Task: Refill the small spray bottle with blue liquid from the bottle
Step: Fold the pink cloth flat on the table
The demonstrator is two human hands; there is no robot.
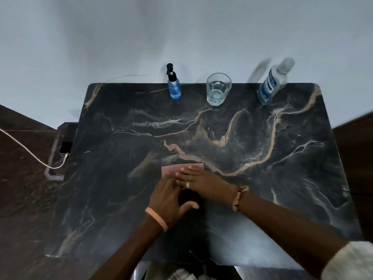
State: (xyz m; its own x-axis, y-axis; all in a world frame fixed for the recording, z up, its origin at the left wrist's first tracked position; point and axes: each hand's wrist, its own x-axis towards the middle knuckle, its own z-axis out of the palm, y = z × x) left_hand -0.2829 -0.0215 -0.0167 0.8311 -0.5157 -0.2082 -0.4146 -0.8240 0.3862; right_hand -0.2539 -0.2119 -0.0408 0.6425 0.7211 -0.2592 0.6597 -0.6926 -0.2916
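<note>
Head view: both hands, left hand [168, 196] and right hand [198, 181], lie flat with an open grip, half hiding a blurred pink card [173, 170] on the bench [262, 150].

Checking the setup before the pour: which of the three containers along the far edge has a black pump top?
The small spray bottle at the left end. The glass in the middle is open-topped, and the large bottle at the right has a clear cap.

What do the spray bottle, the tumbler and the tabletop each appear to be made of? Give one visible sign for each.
Spray bottle: probably clear plastic with a matte black pump; blue liquid shows through.
Tumbler: likely glass; transparent, thick faceted base, bright glints.
Tabletop: dark marble or a marble-look laminate; tan and white veins, soft sheen. Which one cannot be told.
</note>
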